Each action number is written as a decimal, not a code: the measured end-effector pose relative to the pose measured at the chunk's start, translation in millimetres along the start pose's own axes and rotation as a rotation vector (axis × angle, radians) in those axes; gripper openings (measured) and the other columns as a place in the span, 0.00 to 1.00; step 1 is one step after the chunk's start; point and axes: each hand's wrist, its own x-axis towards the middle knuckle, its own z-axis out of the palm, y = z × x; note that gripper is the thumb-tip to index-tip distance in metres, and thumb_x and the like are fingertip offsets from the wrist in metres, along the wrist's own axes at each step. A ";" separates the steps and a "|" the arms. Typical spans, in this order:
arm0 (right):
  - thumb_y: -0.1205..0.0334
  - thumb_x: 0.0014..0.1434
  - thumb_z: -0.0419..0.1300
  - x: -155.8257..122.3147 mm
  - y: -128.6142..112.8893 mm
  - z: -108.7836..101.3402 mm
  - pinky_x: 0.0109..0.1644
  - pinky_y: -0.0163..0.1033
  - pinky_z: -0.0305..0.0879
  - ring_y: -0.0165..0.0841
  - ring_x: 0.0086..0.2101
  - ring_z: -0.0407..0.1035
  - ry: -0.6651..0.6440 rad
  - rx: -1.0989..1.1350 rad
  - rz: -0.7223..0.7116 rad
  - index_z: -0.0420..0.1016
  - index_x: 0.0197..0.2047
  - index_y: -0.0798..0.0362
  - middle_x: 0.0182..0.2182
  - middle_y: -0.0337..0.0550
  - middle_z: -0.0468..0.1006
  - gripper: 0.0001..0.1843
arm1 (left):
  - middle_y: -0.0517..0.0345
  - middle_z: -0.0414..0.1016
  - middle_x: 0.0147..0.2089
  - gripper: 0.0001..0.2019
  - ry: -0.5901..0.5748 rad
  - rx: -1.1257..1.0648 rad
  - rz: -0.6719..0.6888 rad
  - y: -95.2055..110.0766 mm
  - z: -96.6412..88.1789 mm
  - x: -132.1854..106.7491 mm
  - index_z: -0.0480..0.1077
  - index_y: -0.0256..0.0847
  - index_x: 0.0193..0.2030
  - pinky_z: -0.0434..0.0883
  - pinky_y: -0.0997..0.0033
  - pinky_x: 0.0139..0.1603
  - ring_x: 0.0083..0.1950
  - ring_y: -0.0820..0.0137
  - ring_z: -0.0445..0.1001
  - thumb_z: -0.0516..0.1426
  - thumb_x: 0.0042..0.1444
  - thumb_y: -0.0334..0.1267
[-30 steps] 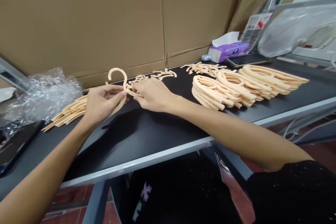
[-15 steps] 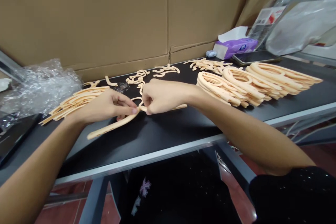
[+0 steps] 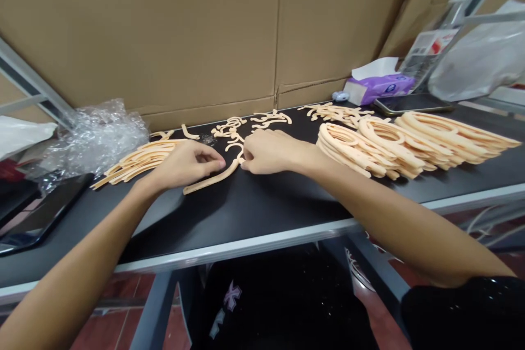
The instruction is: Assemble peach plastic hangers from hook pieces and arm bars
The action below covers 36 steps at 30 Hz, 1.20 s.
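My right hand (image 3: 266, 152) is closed in a pinch on a curved, pale beige strip (image 3: 211, 182), at its upper right end where it meets a small ring-like curve. From there the strip runs down to the left across the black table. Just above its middle is my left hand (image 3: 191, 164), thumb and fingertips pressed together; whatever may be between them is hidden. Behind the hands lie several small curled beige pieces (image 3: 229, 127).
Long beige strips (image 3: 141, 157) are piled at left beside crumpled clear plastic (image 3: 104, 134) and a dark flat device (image 3: 45, 219). On the right are stacked looped beige frames (image 3: 385, 142), small loose pieces (image 3: 336, 113), a purple tissue pack (image 3: 379, 87) and a phone (image 3: 412, 103). Cardboard (image 3: 164, 38) stands behind.
My left fingertips have come off the strip and now sit just above it. The strip has turned and shifted away from the table's front edge, with my right hand still pinching it. The view has shifted slightly.
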 end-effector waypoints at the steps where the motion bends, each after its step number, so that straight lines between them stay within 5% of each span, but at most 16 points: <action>1: 0.60 0.65 0.59 0.3 -0.3 0.5 0.43 0.44 0.66 0.48 0.45 0.80 0.019 -0.010 0.009 0.87 0.51 0.56 0.45 0.59 0.87 0.18 | 0.52 0.87 0.36 0.20 0.048 -0.008 -0.024 -0.8 -8.9 -2.2 0.85 0.41 0.37 0.76 0.65 0.38 0.35 0.63 0.81 0.62 0.53 0.56; 6: 0.59 0.66 0.56 2.8 0.1 3.6 0.45 0.46 0.68 0.52 0.46 0.81 0.111 -0.029 0.036 0.88 0.45 0.55 0.44 0.59 0.87 0.18 | 0.52 0.87 0.41 0.22 0.358 0.082 -0.191 -26.4 -67.7 -21.7 0.85 0.38 0.44 0.73 0.63 0.46 0.41 0.62 0.80 0.66 0.49 0.53; 10: 0.62 0.65 0.56 2.5 3.3 2.8 0.43 0.46 0.68 0.50 0.44 0.81 0.138 -0.022 0.024 0.88 0.45 0.55 0.42 0.59 0.87 0.18 | 0.59 0.84 0.32 0.19 0.173 0.313 -0.299 -59.1 -89.4 -29.3 0.84 0.41 0.36 0.70 0.62 0.46 0.38 0.62 0.76 0.65 0.41 0.52; 14: 0.65 0.63 0.56 0.4 7.1 -1.3 0.46 0.47 0.69 0.50 0.46 0.80 0.143 -0.078 0.096 0.88 0.47 0.54 0.46 0.58 0.87 0.19 | 0.62 0.82 0.32 0.20 0.075 0.380 -0.274 -68.5 -77.3 -23.3 0.85 0.46 0.37 0.68 0.64 0.42 0.37 0.63 0.75 0.65 0.43 0.56; 20: 0.67 0.62 0.56 -1.9 7.0 -7.7 0.43 0.47 0.69 0.50 0.45 0.79 0.090 -0.081 0.136 0.88 0.44 0.54 0.45 0.57 0.87 0.18 | 0.61 0.79 0.29 0.18 0.053 0.514 -0.237 -60.6 -61.6 -18.1 0.87 0.43 0.43 0.66 0.65 0.41 0.33 0.66 0.71 0.60 0.54 0.48; 24: 0.69 0.63 0.53 -3.5 6.4 -11.7 0.46 0.49 0.69 0.52 0.47 0.79 0.099 -0.136 0.210 0.87 0.50 0.57 0.44 0.61 0.86 0.21 | 0.56 0.85 0.38 0.19 -0.006 0.522 -0.202 -60.5 -58.4 -15.8 0.87 0.40 0.45 0.68 0.65 0.43 0.39 0.62 0.77 0.58 0.56 0.45; 28: 0.72 0.63 0.53 -1.7 10.8 -9.6 0.48 0.48 0.67 0.52 0.50 0.78 0.115 -0.195 0.267 0.85 0.56 0.57 0.47 0.62 0.85 0.25 | 0.54 0.86 0.38 0.17 0.051 0.501 -0.216 -62.0 -54.2 -10.0 0.87 0.44 0.40 0.71 0.65 0.44 0.38 0.60 0.80 0.60 0.54 0.48; 36: 0.74 0.60 0.55 5.1 20.3 -0.9 0.46 0.48 0.66 0.54 0.50 0.79 0.140 -0.204 0.251 0.86 0.53 0.55 0.46 0.62 0.84 0.24 | 0.52 0.86 0.37 0.17 0.124 0.440 -0.155 -69.7 -52.3 -6.8 0.88 0.48 0.38 0.74 0.62 0.49 0.37 0.57 0.81 0.61 0.51 0.52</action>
